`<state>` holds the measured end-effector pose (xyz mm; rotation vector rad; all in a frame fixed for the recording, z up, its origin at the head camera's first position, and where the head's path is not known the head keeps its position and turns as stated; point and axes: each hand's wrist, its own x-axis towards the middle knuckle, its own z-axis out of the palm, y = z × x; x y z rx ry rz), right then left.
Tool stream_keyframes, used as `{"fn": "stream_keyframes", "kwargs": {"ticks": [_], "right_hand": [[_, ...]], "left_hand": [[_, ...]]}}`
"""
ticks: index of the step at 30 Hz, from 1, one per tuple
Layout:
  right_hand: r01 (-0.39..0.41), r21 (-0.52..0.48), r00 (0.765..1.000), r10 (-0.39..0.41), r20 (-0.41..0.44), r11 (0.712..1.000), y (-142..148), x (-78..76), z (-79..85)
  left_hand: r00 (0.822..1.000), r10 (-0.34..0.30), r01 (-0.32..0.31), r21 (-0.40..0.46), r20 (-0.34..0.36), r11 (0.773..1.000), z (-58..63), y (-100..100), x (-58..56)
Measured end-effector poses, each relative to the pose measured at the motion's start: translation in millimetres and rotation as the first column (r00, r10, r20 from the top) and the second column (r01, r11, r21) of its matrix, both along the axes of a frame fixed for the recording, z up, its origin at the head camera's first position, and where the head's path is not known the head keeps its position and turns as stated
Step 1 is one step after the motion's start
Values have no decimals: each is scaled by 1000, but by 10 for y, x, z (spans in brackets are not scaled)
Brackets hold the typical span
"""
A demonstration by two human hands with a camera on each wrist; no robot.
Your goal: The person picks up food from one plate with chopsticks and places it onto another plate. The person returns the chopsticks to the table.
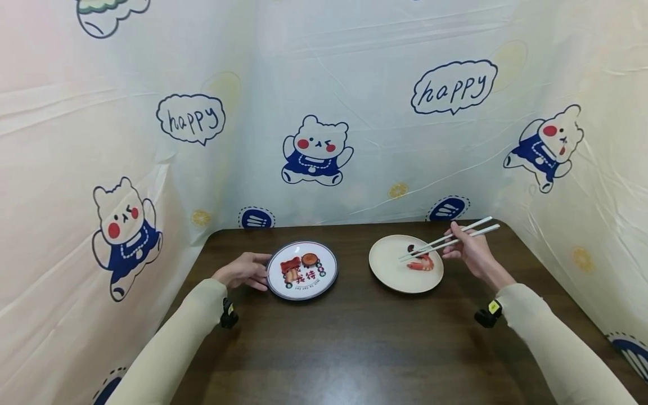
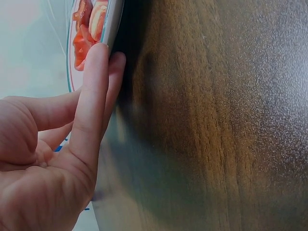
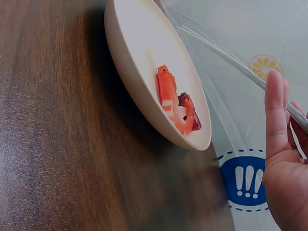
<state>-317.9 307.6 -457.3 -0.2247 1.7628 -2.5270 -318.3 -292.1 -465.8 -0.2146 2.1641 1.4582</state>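
Note:
On the left, my left hand (image 1: 247, 271) touches the near-left rim of a white plate (image 1: 324, 286) with a dark blue edge and printed characters. Its fingers (image 2: 91, 101) look mostly straight at that rim. Red wavy food (image 1: 291, 264), a pale piece (image 1: 291, 275) and a round brown piece (image 1: 310, 260) lie on this plate. My right hand (image 1: 471, 247) holds a pair of white chopsticks (image 1: 445, 241). Their tips overlap the cream plate (image 1: 390, 270), close over a cooked shrimp (image 1: 421, 262). A small dark red piece (image 3: 196, 121) lies beside the shrimp, partly hidden.
Both plates stand on the far half of a dark wooden table (image 1: 334, 349). Printed cloth (image 1: 374, 112) hangs behind and at both sides, right by the table's far edge. Small black wrist devices (image 1: 229, 316) sit on the sleeves.

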Motion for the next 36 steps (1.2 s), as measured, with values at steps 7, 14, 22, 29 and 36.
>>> {"fn": "stream_keyframes", "kwargs": {"ticks": [7, 14, 22, 29, 36], "right_hand": [[10, -3, 1000, -10, 12, 1000, 70, 26, -36], [-6, -9, 1000, 6, 9, 1000, 180, 69, -86], [-5, -8, 1000, 5, 2, 1000, 250, 113, -117], [2, 3, 1000, -2, 1, 1000, 335, 135, -150], [9, 29, 1000, -9, -15, 1000, 408, 123, -179]], "left_hand": [[1000, -20, 20, -2, -4, 1000, 0, 26, 7], [1000, -3, 3, -17, -2, 1000, -5, 8, 21], [1000, -2, 2, -3, 1, 1000, 1, 2, 40], [1000, -13, 13, -7, -8, 1000, -4, -13, 28], [1000, -5, 5, 3, -3, 1000, 3, 1, 20]]}}
